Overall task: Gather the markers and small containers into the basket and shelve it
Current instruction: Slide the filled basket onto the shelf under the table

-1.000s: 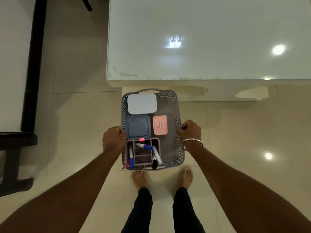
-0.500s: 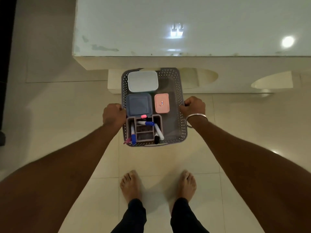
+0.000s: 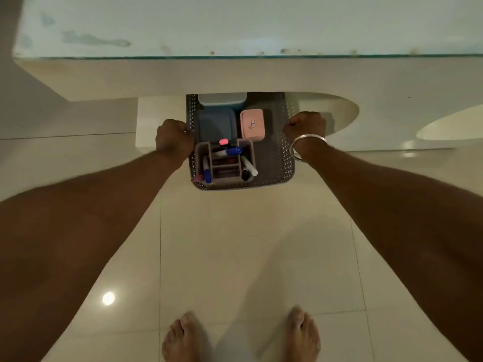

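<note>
A: Shelving step? White glass-topped table (image 3: 235, 27), grey perforated plastic basket (image 3: 277, 163), far end under its near edge.
B: Yes. Left hand (image 3: 173, 137) and right hand (image 3: 305, 126) grip the side rims; pink lidded plastic box (image 3: 252, 125) and blue-capped markers (image 3: 233, 151) inside. Next: slide in, lower, release.

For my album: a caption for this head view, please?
Left hand and right hand grip the basket of markers and containers, its far end tucked under the tabletop.

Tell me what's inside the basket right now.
The basket holds a pale lidded container, a grey-blue container, a pink container and a divided holder with markers. The table edge covers the basket's far end and part of the pale container.
</note>
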